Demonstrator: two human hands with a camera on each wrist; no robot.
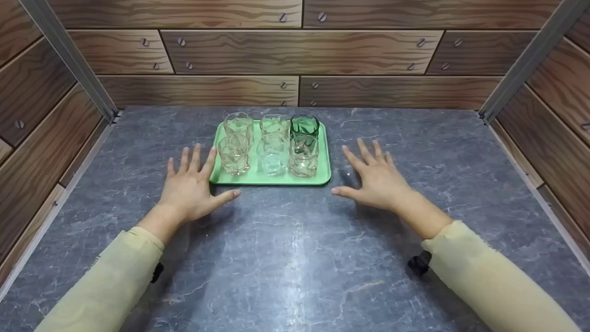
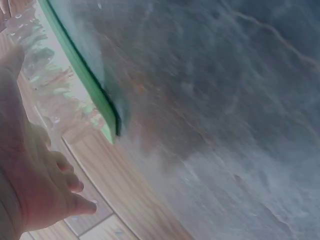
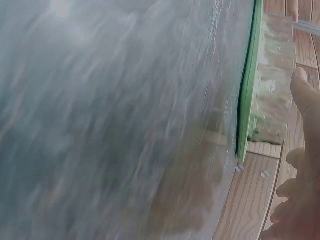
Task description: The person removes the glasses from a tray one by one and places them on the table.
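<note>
A light green tray (image 1: 272,180) lies on the table, bearing drinking glasses in two rows of three. The back right glass (image 1: 304,123) is dark green, while the others, such as the front left glass (image 1: 234,157) and front middle glass (image 1: 274,159), look clear or faintly tinted. My left hand (image 1: 188,188) is spread just left of the tray, its index finger close beside the rim. To the right, apart from the tray, my right hand (image 1: 380,182) has its fingers spread and holds nothing. Both wrist views show straight thumbs near the tray's end.
The tabletop (image 1: 295,258) is dark grey with a marble pattern. Wood-patterned panels stand behind it (image 1: 299,50) and along both sides, with metal posts (image 1: 521,60) at the back corners. Dark straps (image 1: 419,263) show under the pale sleeves.
</note>
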